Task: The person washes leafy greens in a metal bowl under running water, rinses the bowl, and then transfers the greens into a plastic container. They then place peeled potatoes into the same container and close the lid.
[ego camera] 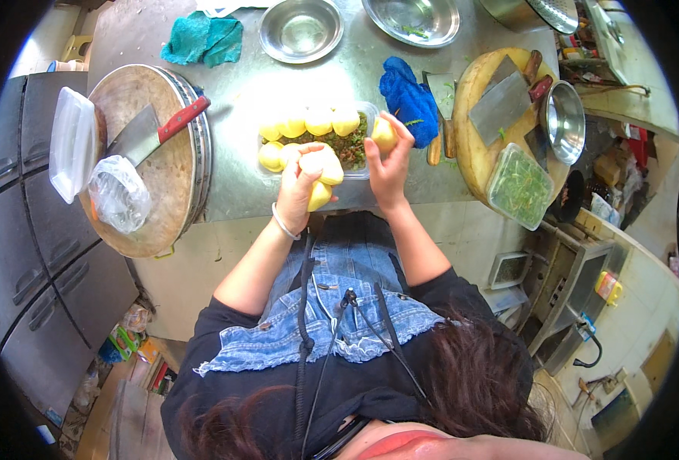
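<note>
Several peeled yellow potatoes or similar pieces are in my left hand (300, 187), held over the near edge of a clear plastic container (368, 109). My right hand (390, 164) grips one yellow piece (384, 135) at the container's right side. Inside the container, yellow pieces (318, 121) stand in a row along the far side over a chopped brown and green mixture (348, 144). More yellow pieces (270, 156) lie at its near left, partly hidden by my left hand.
A cleaver (135, 135) and a plastic bag (120, 192) rest on the left round chopping board (167, 172). Blue cloth (409, 100) lies right of the container. The right board (471, 86) holds cleavers (500, 106), a steel bowl (563, 122) and a container of greens (520, 185). Steel bowls (301, 29) stand beyond.
</note>
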{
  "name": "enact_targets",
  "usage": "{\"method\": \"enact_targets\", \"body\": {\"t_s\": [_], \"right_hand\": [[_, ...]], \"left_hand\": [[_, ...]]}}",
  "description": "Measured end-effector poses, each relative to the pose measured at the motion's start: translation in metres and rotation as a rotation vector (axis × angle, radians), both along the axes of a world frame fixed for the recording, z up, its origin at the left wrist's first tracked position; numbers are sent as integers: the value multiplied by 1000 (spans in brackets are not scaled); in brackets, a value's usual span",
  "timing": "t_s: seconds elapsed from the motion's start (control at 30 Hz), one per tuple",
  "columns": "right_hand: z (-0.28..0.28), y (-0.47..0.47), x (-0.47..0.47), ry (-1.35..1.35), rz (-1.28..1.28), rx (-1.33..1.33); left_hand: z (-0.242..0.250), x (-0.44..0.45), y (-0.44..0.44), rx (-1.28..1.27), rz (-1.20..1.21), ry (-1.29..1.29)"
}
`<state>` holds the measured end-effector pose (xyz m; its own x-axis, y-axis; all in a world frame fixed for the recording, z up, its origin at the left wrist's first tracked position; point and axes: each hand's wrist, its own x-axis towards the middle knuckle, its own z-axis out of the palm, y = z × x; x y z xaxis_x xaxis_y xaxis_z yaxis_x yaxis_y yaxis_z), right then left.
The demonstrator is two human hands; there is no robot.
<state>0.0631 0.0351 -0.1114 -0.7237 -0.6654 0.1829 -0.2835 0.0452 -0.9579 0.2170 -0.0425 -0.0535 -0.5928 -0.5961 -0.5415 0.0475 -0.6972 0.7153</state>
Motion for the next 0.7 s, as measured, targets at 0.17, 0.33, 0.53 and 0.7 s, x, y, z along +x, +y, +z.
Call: {"method": "enact_targets", "body": {"t_s": [0.17, 0.33, 0.53, 0.7], "right_hand": [[-52, -17, -26, 604, 169, 469], [-37, -9, -32, 436, 200, 384], [35, 30, 15, 60, 669, 49], [18, 47, 44, -582, 323, -12]], "left_hand": [[6, 13, -11, 124, -95, 134], [-6, 29, -12, 190, -121, 90], [-17, 19, 6, 218, -243, -2], [-13, 31, 9, 366, -338, -35]]}}
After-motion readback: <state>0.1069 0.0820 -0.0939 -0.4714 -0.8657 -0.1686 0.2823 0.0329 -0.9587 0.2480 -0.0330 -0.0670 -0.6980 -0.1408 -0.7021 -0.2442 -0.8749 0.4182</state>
